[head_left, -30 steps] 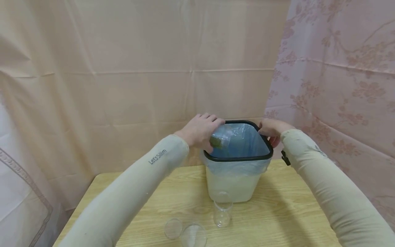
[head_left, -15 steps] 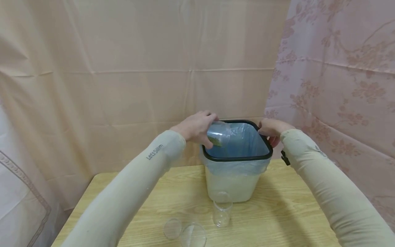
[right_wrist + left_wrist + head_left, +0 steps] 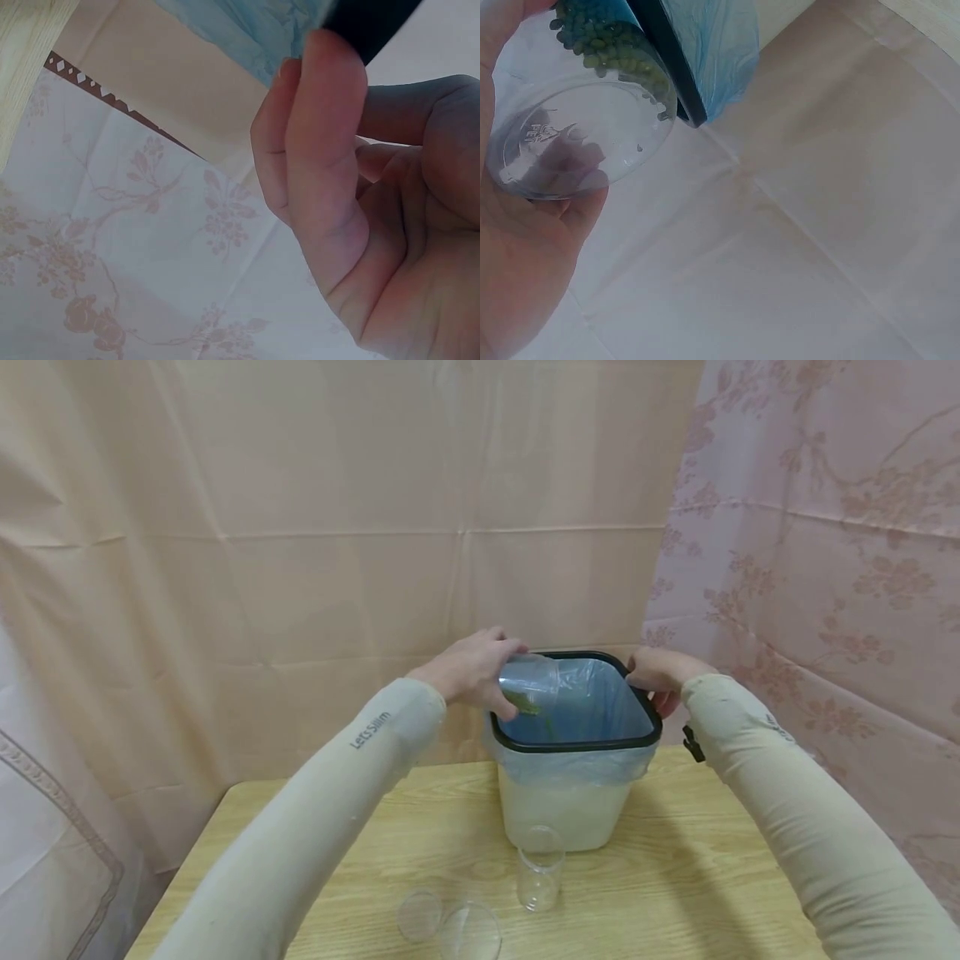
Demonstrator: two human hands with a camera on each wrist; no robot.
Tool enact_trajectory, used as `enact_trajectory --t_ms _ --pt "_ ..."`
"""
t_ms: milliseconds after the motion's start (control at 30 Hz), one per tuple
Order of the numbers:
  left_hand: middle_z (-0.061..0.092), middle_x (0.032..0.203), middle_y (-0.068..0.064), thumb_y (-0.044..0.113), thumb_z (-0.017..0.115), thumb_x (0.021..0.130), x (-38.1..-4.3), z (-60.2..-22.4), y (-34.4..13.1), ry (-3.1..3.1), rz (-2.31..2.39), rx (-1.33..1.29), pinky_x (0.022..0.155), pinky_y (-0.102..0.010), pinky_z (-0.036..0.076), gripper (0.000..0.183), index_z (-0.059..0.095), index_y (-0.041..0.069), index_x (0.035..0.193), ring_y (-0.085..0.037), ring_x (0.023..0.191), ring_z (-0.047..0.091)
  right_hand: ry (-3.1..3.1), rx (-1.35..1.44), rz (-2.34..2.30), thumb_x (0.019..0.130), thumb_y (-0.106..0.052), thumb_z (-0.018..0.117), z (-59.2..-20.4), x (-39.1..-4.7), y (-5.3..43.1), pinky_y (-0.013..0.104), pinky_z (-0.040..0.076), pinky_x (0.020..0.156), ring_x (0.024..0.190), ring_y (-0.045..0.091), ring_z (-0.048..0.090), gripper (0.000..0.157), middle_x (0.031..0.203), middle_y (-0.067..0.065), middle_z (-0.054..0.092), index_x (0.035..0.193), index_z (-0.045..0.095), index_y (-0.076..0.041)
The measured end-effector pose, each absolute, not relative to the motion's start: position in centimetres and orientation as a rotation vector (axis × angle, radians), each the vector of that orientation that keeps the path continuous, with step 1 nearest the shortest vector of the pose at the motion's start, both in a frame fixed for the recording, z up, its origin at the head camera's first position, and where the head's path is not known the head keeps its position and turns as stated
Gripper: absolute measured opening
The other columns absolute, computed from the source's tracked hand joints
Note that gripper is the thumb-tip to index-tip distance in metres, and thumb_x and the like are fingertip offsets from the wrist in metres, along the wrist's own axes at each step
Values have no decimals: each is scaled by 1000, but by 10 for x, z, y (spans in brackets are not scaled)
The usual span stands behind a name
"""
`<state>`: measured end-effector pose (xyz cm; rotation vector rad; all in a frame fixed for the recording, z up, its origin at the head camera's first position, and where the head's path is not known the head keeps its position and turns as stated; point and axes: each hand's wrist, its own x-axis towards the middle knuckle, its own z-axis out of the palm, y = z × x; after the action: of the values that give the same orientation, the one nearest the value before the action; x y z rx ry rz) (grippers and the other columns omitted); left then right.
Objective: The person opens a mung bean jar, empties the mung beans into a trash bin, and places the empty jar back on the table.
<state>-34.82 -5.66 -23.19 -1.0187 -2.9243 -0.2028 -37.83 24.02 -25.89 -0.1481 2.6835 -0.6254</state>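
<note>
My left hand (image 3: 472, 670) grips a clear plastic jar (image 3: 527, 677) tilted over the left side of a bin (image 3: 562, 806), its mouth toward the inside. Small green beans (image 3: 611, 49) lie along the jar's lower wall in the left wrist view, and a few specks cling near its base. Green bits drop from the mouth in the head view. The bin has a black rim (image 3: 579, 747) and a blue plastic liner (image 3: 596, 689). At the right side, my right hand (image 3: 662, 675) pinches the rim between thumb and fingers. The bin's bottom is hidden.
An upright clear jar (image 3: 538, 883) stands on the wooden table (image 3: 637, 910) in front of the bin. To its left lie two clear round pieces, a smaller disc (image 3: 420, 916) and a larger disc (image 3: 470, 933). Beige cloth (image 3: 337, 568) hangs behind the table.
My left hand has drawn slightly left and tipped the jar further, and the beans have shifted toward its mouth, some falling. The right hand keeps its place on the rim.
</note>
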Motion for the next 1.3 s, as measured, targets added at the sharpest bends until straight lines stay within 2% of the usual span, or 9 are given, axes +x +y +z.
enact_trajectory --t_ms 300,733,1300 --pt "55 136 -7 35 90 74 -350 -233 -56 -2916 -313 -1036 102 -35 46 84 45 10 140 -21 116 53 2675 -163 -632 103 -9 42 -258 -377 242 44 62 67 82 36 69 30 101 27 65 123 49 13" --pt "45 144 -9 34 88 77 -351 -238 -56 -2918 -365 -1047 105 -39 44 82 46 13 145 -25 127 44 2681 -135 -638 103 -9 42 -259 -374 241 43 62 66 83 36 67 31 102 26 65 123 51 13" --pt "42 142 -10 33 88 77 -351 -241 -61 -2864 -377 -1089 102 -40 44 79 52 16 145 -27 127 38 2680 -152 -615 103 -8 41 -259 -379 240 44 62 66 82 36 70 33 104 27 65 128 47 13"
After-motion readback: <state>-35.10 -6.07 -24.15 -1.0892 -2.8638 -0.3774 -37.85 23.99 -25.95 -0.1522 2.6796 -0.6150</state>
